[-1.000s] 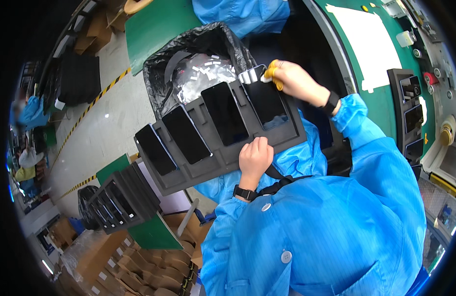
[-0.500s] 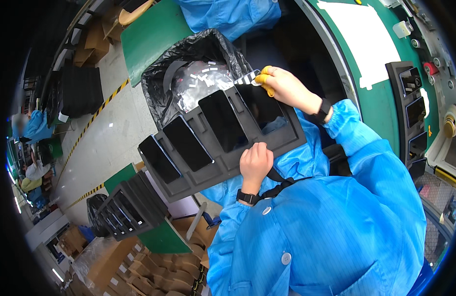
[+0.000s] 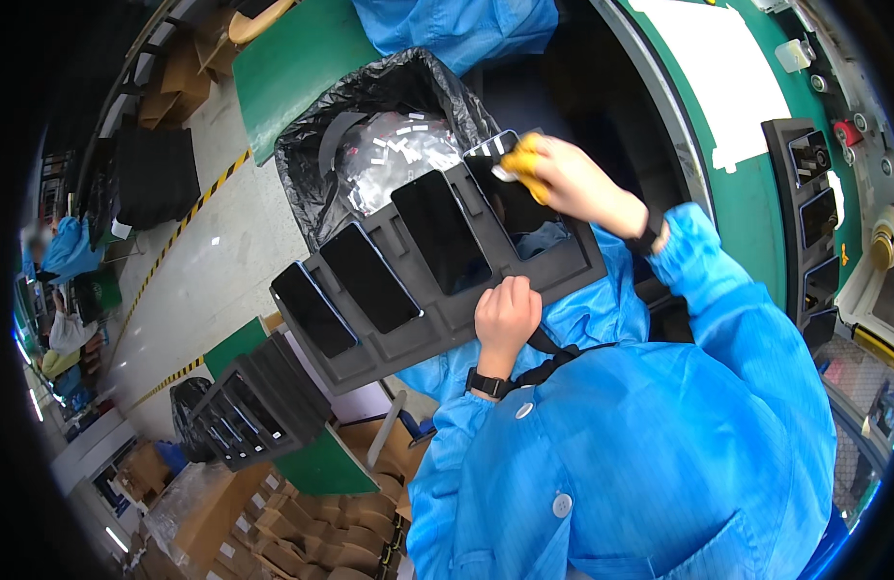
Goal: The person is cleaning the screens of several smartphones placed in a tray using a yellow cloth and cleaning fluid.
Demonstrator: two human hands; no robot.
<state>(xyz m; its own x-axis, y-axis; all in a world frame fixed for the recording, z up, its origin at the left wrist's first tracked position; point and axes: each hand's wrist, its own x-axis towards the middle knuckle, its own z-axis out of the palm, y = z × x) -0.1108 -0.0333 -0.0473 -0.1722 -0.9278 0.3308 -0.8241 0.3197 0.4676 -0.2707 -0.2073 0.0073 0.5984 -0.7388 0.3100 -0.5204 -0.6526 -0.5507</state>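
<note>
Left hand (image 3: 506,311) grips my black tray's (image 3: 389,333) near edge, while right hand (image 3: 563,179), nearer the bin (image 3: 311,164), pinches film (image 3: 492,147) at its far-right slot.

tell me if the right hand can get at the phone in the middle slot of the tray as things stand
Probably yes. The right hand is at the tray's end slot, right beside that phone, whose face lies uncovered. The left hand grips the tray's near edge, out of the way.
</note>
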